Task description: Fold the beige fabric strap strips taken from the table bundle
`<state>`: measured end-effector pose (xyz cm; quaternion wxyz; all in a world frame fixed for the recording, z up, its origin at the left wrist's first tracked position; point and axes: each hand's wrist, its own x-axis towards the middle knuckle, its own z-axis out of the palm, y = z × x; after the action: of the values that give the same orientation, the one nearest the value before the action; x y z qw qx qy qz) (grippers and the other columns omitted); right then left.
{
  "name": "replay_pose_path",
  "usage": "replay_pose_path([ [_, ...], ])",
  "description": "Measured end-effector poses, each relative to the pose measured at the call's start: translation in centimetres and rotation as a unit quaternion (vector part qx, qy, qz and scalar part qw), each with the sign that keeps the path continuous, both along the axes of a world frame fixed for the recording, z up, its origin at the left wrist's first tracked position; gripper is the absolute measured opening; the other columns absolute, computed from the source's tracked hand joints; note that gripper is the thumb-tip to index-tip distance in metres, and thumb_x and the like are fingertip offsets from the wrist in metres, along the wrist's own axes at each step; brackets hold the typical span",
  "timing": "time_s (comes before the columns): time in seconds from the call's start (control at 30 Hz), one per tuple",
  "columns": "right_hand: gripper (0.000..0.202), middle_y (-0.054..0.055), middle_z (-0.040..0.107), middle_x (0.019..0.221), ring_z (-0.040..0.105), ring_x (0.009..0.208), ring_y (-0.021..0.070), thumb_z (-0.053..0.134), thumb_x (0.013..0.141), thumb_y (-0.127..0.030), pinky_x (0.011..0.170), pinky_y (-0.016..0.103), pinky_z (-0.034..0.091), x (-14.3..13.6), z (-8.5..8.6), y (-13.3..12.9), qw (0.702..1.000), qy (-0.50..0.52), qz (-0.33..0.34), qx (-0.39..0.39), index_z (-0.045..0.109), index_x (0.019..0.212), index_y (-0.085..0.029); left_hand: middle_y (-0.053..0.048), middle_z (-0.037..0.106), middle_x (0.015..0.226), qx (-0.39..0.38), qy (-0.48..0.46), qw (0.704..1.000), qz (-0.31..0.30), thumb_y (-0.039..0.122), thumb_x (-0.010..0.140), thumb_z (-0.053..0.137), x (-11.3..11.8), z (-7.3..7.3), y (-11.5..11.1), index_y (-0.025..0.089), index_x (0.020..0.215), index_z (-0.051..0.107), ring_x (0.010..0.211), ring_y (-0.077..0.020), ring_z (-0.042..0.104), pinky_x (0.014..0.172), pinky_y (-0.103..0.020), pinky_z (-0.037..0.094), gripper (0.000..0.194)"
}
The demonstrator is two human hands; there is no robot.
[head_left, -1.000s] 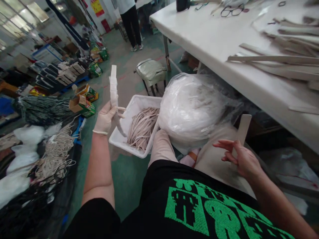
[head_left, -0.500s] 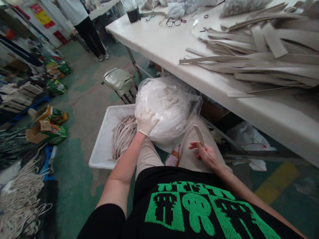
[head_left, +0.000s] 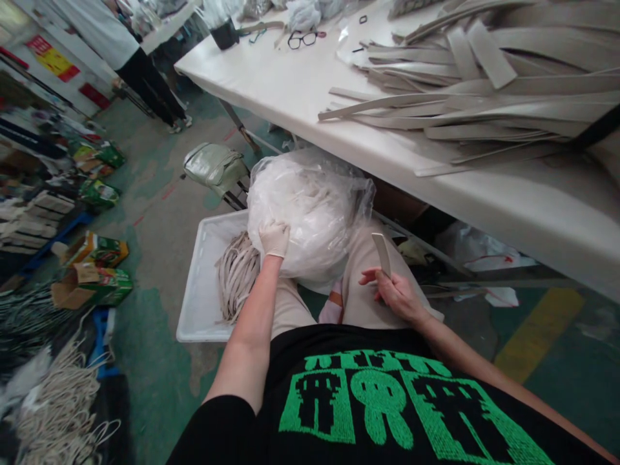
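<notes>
A big clear plastic bag (head_left: 310, 213) with pale contents bulges in front of my knees. Gloved in white, my left hand (head_left: 274, 239) grips the bag's near left side with its fingers curled in. Over my right thigh, my right hand (head_left: 394, 294) pinches a short beige strip (head_left: 381, 254) that stands up from its fingers. Left of the bag, a white plastic bin (head_left: 196, 284) holds a bundle of thin beige strips (head_left: 237, 274), partly hidden by my left forearm.
A white table (head_left: 271, 84) runs along the right, with a pile of wide beige strips (head_left: 450, 103), eyeglasses (head_left: 303, 41) and a black pot (head_left: 225, 33). Beyond the bin is a stool (head_left: 216, 166). Cartons (head_left: 101, 284) and a heap of cords (head_left: 58, 394) lie left. A person (head_left: 140, 71) stands farther off.
The spread fingers of my left hand have closed on the bag's plastic. My right hand still holds the strip. The whole view has shifted slightly.
</notes>
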<state>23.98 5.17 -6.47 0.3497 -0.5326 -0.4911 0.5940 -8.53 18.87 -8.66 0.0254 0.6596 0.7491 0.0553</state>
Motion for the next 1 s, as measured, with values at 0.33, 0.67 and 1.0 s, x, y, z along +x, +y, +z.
replay_pose_path([
  [0.33, 0.059, 0.011, 0.076, 0.091, 0.057, 0.049, 0.0143, 0.048, 0.09, -0.07, 0.05, 0.031, 0.049, -0.3, -0.5, 0.6, 0.999, -0.021, 0.016, 0.023, 0.07, 0.103, -0.016, -0.015, 0.07, 0.122, -0.079, 0.049, 0.995, 0.019, 0.046, 0.086, 0.06, 0.6, 0.4, 1.0, 0.022, 0.116, 0.073, 0.126, -0.0325, 0.054, 0.112, -0.05, 0.026, 0.041],
  [0.67, 0.06, 0.012, 0.076, 0.093, 0.057, 0.05, 0.0136, 0.046, 0.09, -0.069, 0.05, 0.03, 0.049, 0.0, -0.7, 0.6, 1.0, -0.016, 0.014, 0.019, 0.068, 0.104, -0.015, -0.007, 0.075, 0.118, -0.001, 0.012, 1.0, 0.003, 0.034, 0.095, 0.05, 0.3, 3.6, -1.2, 0.025, 0.098, 0.079, 0.117, -0.0238, 0.063, 0.113, -0.043, 0.029, 0.031],
  [1.0, 0.056, 0.011, 0.076, 0.094, 0.053, 0.047, 0.0116, 0.047, 0.089, -0.066, 0.047, 0.028, 0.049, -0.4, -0.3, 1.5, 1.0, -0.025, 0.017, -0.008, 0.069, 0.101, -0.016, -0.008, 0.077, 0.086, 0.174, -0.125, 0.976, -0.051, 0.033, 0.089, 0.064, 1.6, 9.2, -9.0, 0.02, 0.082, 0.077, 0.087, -0.0221, 0.069, 0.088, -0.034, 0.047, 0.019],
])
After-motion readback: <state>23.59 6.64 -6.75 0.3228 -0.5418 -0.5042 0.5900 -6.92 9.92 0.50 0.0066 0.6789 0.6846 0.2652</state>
